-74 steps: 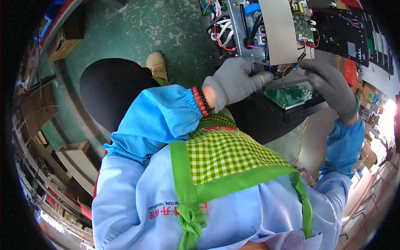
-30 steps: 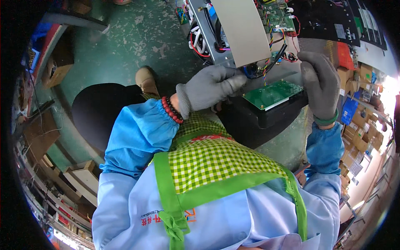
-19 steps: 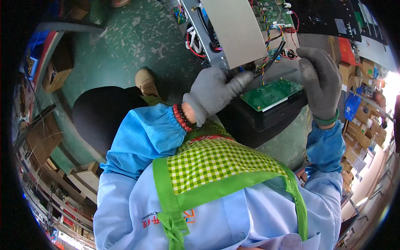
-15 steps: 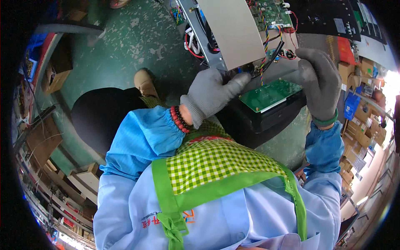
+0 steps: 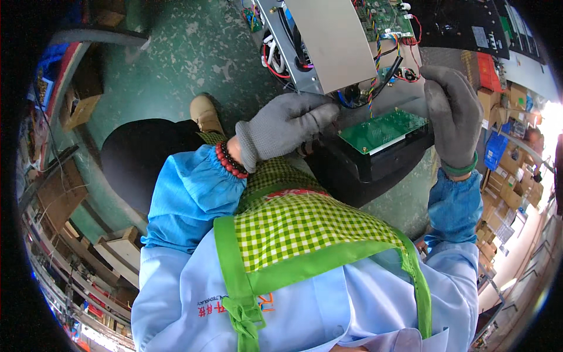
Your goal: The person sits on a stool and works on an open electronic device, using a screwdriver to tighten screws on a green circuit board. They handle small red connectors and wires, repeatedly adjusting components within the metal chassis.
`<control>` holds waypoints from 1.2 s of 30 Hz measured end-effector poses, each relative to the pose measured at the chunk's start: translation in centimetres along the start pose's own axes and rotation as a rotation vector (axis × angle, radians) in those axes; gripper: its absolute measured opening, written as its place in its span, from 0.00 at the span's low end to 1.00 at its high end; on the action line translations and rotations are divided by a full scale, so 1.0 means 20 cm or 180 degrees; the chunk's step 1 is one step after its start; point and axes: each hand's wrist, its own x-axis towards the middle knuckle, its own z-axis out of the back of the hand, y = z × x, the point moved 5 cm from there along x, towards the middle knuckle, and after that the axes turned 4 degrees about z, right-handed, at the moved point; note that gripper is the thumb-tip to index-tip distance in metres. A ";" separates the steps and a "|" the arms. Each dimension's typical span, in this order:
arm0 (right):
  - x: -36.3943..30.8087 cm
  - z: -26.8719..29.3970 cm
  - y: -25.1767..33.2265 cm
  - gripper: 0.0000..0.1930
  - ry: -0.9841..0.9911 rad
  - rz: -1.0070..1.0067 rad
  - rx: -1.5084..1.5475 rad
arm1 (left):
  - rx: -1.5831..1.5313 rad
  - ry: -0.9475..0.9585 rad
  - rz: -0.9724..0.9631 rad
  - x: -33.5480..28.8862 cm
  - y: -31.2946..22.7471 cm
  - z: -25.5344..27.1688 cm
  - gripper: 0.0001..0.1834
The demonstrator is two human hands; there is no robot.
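Note:
My left hand [image 5: 288, 123], in a grey glove, is closed, the thumb pressed against the bent fingers. It sits just below the corner of an opened metal-cased device [image 5: 337, 47]; whatever is in its fingers is hidden. Right of it, a green circuit board [image 5: 384, 131] lies on a black panel [image 5: 384, 159] over my leg. Twisted coloured wires [image 5: 370, 97] run from the device down to the board. My right hand [image 5: 453, 117], gloved too, curls at the panel's right end and seems to grip it, though the contact is partly hidden.
A second green board [image 5: 390, 20] and a black cable [image 5: 390, 76] show inside the device. A black sheet [image 5: 451, 23] lies beyond at the upper right. Cardboard boxes [image 5: 507, 188] and a blue bin [image 5: 496, 149] stand to the right, shelving [image 5: 64, 105] to the left.
My left hand has drawn left, away from the wires at the device's lower edge, and its thumb has closed in. My right hand stays at the panel's end.

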 end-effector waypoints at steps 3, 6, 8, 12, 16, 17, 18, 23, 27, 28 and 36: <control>0.00 0.00 0.00 0.10 0.0001 0.0083 -0.0149 | -0.0036 0.0070 -0.0209 0.00 0.01 0.00 0.21; -0.01 0.00 0.00 0.11 0.0007 -0.0104 -0.0082 | 0.0205 -0.0024 -0.0891 0.01 -0.02 0.00 0.19; -0.01 0.00 -0.01 0.12 0.0016 -0.0202 0.0002 | 0.0303 0.0119 -0.0608 0.02 -0.01 0.01 0.20; -0.01 0.00 -0.01 0.12 0.0050 -0.0206 -0.0013 | 0.0539 0.0189 -0.0639 0.04 -0.01 0.02 0.21; -0.01 0.00 -0.02 0.12 0.0031 -0.0014 -0.0207 | 0.0835 0.0172 -0.1215 0.03 -0.06 0.02 0.20; -0.01 0.00 -0.03 0.12 0.0027 -0.0015 -0.0146 | 0.0840 0.0227 -0.1136 0.03 -0.06 0.02 0.20; -0.02 0.00 -0.03 0.12 0.0021 -0.0018 -0.0085 | 0.0846 0.0283 -0.1056 0.03 -0.06 0.02 0.20; -0.02 0.00 -0.02 0.12 0.0054 -0.0184 0.0036 | 0.0873 0.0380 -0.0883 0.03 -0.05 0.04 0.18; -0.02 0.00 -0.03 0.11 0.0011 -0.0070 -0.0001 | 0.0647 0.0376 -0.0888 0.02 -0.03 0.02 0.18; -0.02 0.00 -0.03 0.11 0.0007 -0.0036 -0.0013 | 0.0835 0.0295 -0.1104 0.03 -0.05 0.03 0.18; -0.01 -0.01 -0.03 0.11 0.0036 -0.0219 0.0035 | 0.1223 -0.0587 -0.0826 0.04 -0.08 -0.03 0.21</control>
